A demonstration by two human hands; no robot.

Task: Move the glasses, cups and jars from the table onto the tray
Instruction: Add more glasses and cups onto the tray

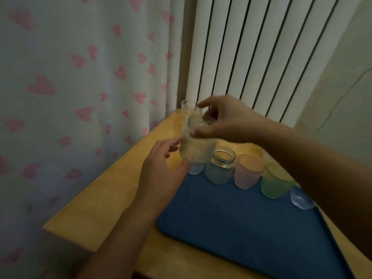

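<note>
- A person's right hand (225,119) pinches the upper part of a ribbed clear glass (195,137), finger over the rim and thumb on the wall, holding it tilted in the air above the far left corner of the blue tray (241,228).
- The left hand (161,170) cups the glass's base, thumb beneath and fingers against the side.
- Risk: the tilted glass hangs directly over a glass jar (221,168) and a small clear cup (196,170); a slip or a hasty descent could knock glass on glass or topple the row.
- A pink cup (248,172) and green cup (276,182) stand close alongside, leaving little landing room there.
- Hard to read: motion blur smears the glass, and a second vessel appears nested inside it, though that may be a reflection.
- The right forearm covers part of another clear cup (301,198) and whatever lies behind it on the wooden table (112,196).
</note>
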